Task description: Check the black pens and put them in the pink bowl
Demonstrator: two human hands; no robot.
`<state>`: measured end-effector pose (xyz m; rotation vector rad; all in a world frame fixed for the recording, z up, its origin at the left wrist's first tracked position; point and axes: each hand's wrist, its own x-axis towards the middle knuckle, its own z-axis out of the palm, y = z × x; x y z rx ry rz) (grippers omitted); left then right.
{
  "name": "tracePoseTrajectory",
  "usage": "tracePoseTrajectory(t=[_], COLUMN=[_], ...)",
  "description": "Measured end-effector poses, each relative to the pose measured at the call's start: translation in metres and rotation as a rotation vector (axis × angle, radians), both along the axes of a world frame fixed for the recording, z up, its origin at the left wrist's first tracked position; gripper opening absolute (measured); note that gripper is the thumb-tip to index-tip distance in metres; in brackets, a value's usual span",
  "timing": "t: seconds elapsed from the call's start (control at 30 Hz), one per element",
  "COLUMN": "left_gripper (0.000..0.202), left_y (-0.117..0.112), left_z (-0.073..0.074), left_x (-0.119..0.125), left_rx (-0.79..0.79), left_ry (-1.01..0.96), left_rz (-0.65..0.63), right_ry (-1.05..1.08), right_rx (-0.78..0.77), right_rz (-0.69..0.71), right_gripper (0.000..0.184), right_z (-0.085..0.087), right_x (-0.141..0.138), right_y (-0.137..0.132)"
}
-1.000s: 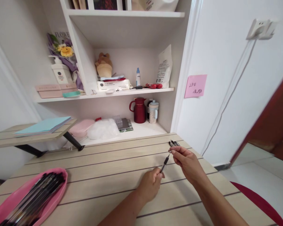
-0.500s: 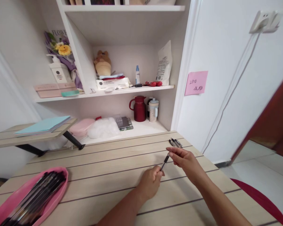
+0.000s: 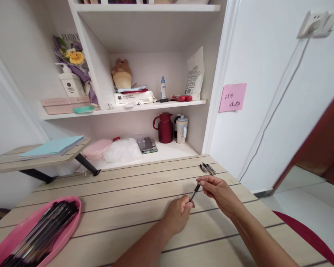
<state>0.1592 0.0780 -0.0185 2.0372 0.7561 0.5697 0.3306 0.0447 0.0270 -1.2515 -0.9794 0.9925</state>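
Observation:
A pen [image 3: 195,192] with a clear barrel and a black grip slants between my two hands above the table. My left hand [image 3: 178,214] is wrapped round the pen's lower end, hiding that part. The thumb and forefinger of my right hand [image 3: 216,190] pinch the upper end, just past the black grip; the very tip is covered by the fingers. Just beyond the right hand lie several small black and clear pieces [image 3: 207,169], perhaps pen caps, in a loose pile on the table.
A pink basket [image 3: 77,211] full of black pens [image 3: 48,231] stands at the left on the slatted table [image 3: 122,207]. Behind it is a small raised stand [image 3: 72,150] with blue paper. White shelves at the back hold a red jug [image 3: 165,128] and a cup [image 3: 181,129].
The fingers of my right hand have closed a little more around the pen's upper end. The left hand and the pen stay nearly where they were; the view shifts slightly.

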Motion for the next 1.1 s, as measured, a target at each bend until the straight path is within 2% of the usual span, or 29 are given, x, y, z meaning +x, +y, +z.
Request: tracePoseTrajectory(t=[0.1,0.23,0.37,0.53,0.67,0.83,1.0,1.1], left_gripper=[0.028,0.028,0.027,0.026,0.025,0.026,0.024,0.024], left_y=[-0.0004,-0.0009,-0.0012,-0.0009,-0.0005,-0.0012,-0.0016,-0.0010], left_z=[0.0007,0.0017,0.0027,0.0036,0.0033,0.0029,0.0023,0.0014], left_x=[0.0000,0.0001,-0.0001,0.0000,0.0003,0.0006,0.0012,0.0011], left_rx=[-0.004,-0.009,-0.006,-0.011,-0.010,-0.018,-0.027,-0.029], left_ry=[0.007,0.020,0.030,0.048,0.052,0.058,0.032,0.011], left_rz=[0.004,0.013,0.012,0.022,0.016,0.024,0.025,0.023], right_ry=[-0.038,0.030,-0.036,0.019,0.001,0.017,-0.043,-0.026], right_rx=[-0.031,-0.019,-0.030,0.000,0.000,0.008,-0.010,-0.019], right_rz=[-0.053,0.038,-0.022,0.041,-0.015,0.059,-0.019,0.034], right_gripper=[0.029,0.030,0.029,0.033,0.026,0.030,0.028,0.030], right_z=[-0.0024,-0.0036,-0.0043,-0.0046,-0.0057,-0.0047,-0.0043,-0.0040], right_x=[-0.0009,-0.0016,-0.0010,0.0009,0.0010,0.0008,0.0003,0.0008], right_y=[0.0016,0.0017,0.0017,0.0015,0.0020,0.0011,0.0008,0.0001])
